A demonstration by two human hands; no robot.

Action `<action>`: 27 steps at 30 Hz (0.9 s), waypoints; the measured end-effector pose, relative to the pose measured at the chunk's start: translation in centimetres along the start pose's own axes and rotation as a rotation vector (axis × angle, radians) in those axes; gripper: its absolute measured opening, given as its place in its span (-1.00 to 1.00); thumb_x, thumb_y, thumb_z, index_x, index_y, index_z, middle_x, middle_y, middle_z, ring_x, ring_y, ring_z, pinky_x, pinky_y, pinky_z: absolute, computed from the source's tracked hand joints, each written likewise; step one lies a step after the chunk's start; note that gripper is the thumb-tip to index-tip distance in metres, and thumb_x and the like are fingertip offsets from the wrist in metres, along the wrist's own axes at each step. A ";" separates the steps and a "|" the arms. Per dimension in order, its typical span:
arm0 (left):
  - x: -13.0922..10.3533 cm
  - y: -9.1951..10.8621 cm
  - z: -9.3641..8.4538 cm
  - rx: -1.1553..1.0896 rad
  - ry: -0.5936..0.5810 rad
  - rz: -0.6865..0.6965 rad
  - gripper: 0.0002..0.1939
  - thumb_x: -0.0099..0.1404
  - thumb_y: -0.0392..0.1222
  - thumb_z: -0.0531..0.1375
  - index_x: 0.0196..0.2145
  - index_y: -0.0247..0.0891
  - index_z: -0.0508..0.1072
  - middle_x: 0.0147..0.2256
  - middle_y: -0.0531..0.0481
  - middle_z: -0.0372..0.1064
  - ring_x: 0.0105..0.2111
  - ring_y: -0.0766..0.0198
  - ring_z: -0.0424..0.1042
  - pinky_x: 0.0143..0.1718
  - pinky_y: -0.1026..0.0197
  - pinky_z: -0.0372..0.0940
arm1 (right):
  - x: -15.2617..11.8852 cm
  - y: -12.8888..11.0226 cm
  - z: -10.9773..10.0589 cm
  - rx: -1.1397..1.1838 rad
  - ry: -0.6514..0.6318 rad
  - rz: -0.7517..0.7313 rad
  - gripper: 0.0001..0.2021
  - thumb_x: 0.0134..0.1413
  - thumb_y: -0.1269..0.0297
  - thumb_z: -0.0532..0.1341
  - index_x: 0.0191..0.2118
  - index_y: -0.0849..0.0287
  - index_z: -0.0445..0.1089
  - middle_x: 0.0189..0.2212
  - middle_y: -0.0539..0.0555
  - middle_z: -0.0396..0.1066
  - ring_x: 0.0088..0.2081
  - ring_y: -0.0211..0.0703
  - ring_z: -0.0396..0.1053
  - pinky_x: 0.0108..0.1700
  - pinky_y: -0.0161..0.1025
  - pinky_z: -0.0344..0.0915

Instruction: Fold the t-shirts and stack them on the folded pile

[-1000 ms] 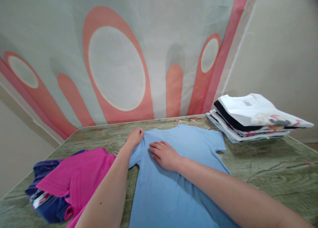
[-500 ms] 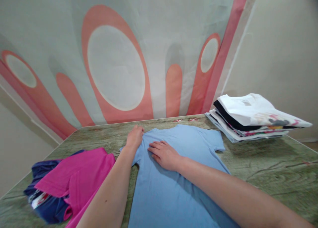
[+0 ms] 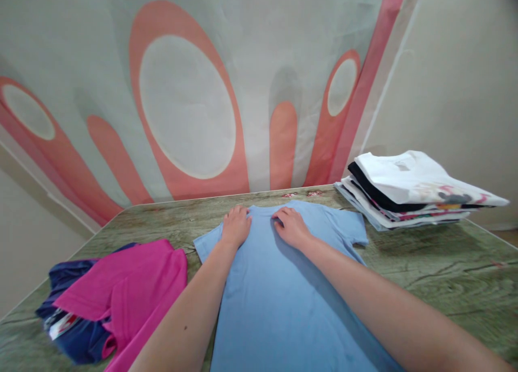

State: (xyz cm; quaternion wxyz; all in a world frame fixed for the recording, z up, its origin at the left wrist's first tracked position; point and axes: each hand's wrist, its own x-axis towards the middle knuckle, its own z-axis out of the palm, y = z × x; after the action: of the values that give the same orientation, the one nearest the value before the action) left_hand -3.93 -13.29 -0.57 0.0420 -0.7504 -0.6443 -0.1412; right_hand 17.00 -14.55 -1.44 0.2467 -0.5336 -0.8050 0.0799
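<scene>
A light blue T-shirt [image 3: 259,302] lies spread flat on the wood-patterned table, its collar end away from me and its sleeves out to both sides. My left hand [image 3: 237,226] rests on the left shoulder near the collar, fingers apart and pointing to the far edge. On the upper chest, just below the collar, lies my right hand [image 3: 291,227], its fingers slightly bent and touching the fabric. Neither hand has cloth gripped in it. The shirt's lower end runs out of view.
At the left, a bright pink garment [image 3: 149,275] lies loosely over dark blue clothing [image 3: 87,339]. A stack of folded shirts, topped by a white T-shirt [image 3: 413,175], stands at the right back of the table [image 3: 449,275]. Behind the table hangs a printed backdrop [image 3: 259,145].
My left hand has moved right from the left sleeve onto the shoulder near the collar, and that sleeve lies flatter. My right hand has slid up and right, closer to the collar.
</scene>
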 end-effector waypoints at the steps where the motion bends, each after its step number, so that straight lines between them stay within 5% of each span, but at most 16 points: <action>1: 0.0 0.0 -0.1 0.006 -0.002 -0.014 -0.71 0.39 -0.15 0.03 0.01 -0.24 0.36 0.02 -0.18 0.28 0.06 0.01 0.23 0.06 -0.04 0.14 | 0.1 0.4 0.0 -0.021 0.000 0.017 -0.72 0.21 0.32 0.08 -0.01 0.12 0.41 0.00 0.15 0.36 0.03 0.00 0.22 0.05 -0.10 0.14; 6: 0.2 0.6 -0.6 -0.078 0.056 0.154 -0.65 0.40 -0.28 -0.06 0.05 -0.23 0.37 0.06 -0.15 0.29 0.10 0.12 0.23 0.14 0.08 0.10 | -0.1 0.1 0.0 -0.048 0.010 -0.042 -0.63 0.22 0.30 0.07 0.12 0.14 0.32 0.12 0.17 0.29 0.13 0.01 0.15 0.12 -0.09 0.08; 10: 0.0 1.1 0.3 -0.112 -0.055 0.333 -0.59 0.45 -0.15 -0.11 0.16 -0.21 0.30 0.19 -0.10 0.22 0.21 0.20 0.14 0.24 0.11 -0.01 | -0.5 -0.9 0.3 -0.020 -0.064 -0.203 -0.59 0.27 0.26 0.03 0.19 0.15 0.24 0.18 0.12 0.26 0.19 -0.08 0.13 0.21 -0.09 -0.02; 15: -0.2 0.6 1.6 -0.029 -0.200 0.317 -0.45 0.45 0.06 -0.14 0.33 -0.10 0.02 0.35 -0.03 -0.13 0.34 0.16 -0.16 0.31 -0.08 -0.26 | -0.6 0.2 0.5 -0.086 -0.104 -0.055 -0.48 0.30 0.05 -0.01 0.28 0.17 0.12 0.29 0.17 0.09 0.30 0.02 -0.04 0.27 0.13 -0.20; 20: 0.1 -0.2 0.8 -0.058 -0.241 0.306 -0.38 0.43 0.11 -0.12 0.35 -0.14 -0.04 0.37 -0.07 -0.22 0.35 0.13 -0.23 0.31 -0.07 -0.27 | -0.1 2.4 -0.1 -0.185 -0.063 0.175 -0.45 0.30 0.04 -0.03 0.27 0.26 0.12 0.31 0.27 0.02 0.32 0.12 -0.09 0.25 0.21 -0.18; 24: 0.2 1.4 -0.1 -0.114 -0.166 0.323 -0.45 0.43 -0.10 -0.11 0.32 -0.28 0.04 0.35 -0.14 -0.16 0.35 0.16 -0.19 0.29 0.02 -0.13 | 0.0 2.4 -0.2 -0.136 -0.044 0.089 -0.52 0.32 0.15 -0.04 0.26 0.22 0.15 0.31 0.23 0.03 0.32 0.05 -0.07 0.24 0.09 -0.07; 27: -0.3 3.3 0.2 -0.113 -0.183 0.330 -0.46 0.45 -0.03 -0.14 0.31 -0.24 0.07 0.34 -0.14 -0.08 0.34 0.12 -0.17 0.29 -0.04 -0.13 | -0.1 1.9 0.2 -0.090 -0.123 -0.039 -0.51 0.32 0.15 -0.05 0.28 0.20 0.12 0.31 0.20 0.04 0.33 -0.01 -0.08 0.28 0.07 -0.12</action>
State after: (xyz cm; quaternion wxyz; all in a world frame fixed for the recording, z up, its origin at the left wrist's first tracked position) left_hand -0.69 -14.12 -0.44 -0.0363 -0.8567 -0.5049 -0.0994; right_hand 18.49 -13.87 -2.41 0.1742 -0.5224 -0.8316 0.0714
